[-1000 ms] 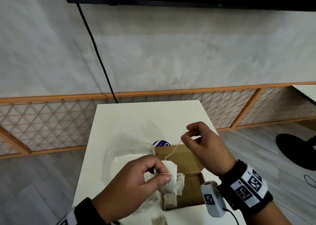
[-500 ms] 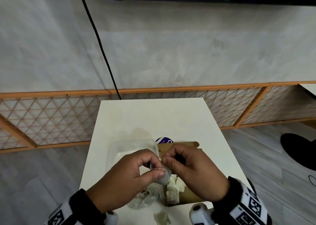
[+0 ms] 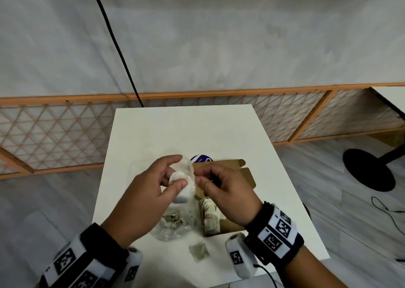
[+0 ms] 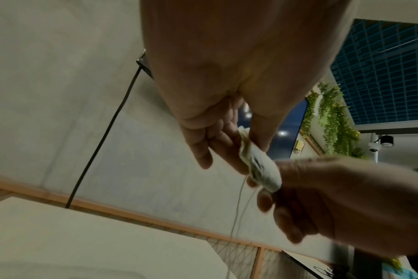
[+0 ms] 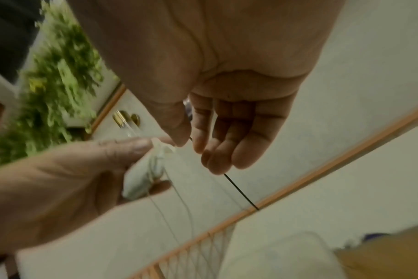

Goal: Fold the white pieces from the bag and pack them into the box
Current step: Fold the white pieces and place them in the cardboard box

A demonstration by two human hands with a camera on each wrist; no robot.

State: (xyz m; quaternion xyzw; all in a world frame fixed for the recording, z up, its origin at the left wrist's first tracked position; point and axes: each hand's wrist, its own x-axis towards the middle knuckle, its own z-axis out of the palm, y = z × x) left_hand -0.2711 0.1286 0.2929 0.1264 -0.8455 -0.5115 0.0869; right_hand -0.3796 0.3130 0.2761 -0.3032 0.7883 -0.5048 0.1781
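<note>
My left hand [image 3: 175, 173] holds a small white piece [image 3: 186, 189] between thumb and fingers, above the table [image 3: 175, 130]. The left wrist view shows the white piece [image 4: 265, 169] folded into a bundle, with a thin string [image 4: 236, 211] hanging in loops below it. My right hand [image 3: 198, 178] is right beside the piece, thumb and index finger pinching the string [image 5: 189, 207] at the bundle's top. Below the hands an open brown cardboard box [image 3: 247, 178] holds several folded white pieces [image 3: 210, 215]. A clear plastic bag [image 3: 173, 226] with more pieces lies left of the box.
One loose piece [image 3: 198, 251] lies on the table near the front edge. A purple and white round object [image 3: 201, 158] sits behind the box. A black cable [image 3: 114, 42] runs down the wall behind the table. A black stand base [image 3: 368, 169] is on the floor at right.
My right hand came down from the upper right, where it held the string stretched out, to the white piece. Both hands with the piece have risen a little.
</note>
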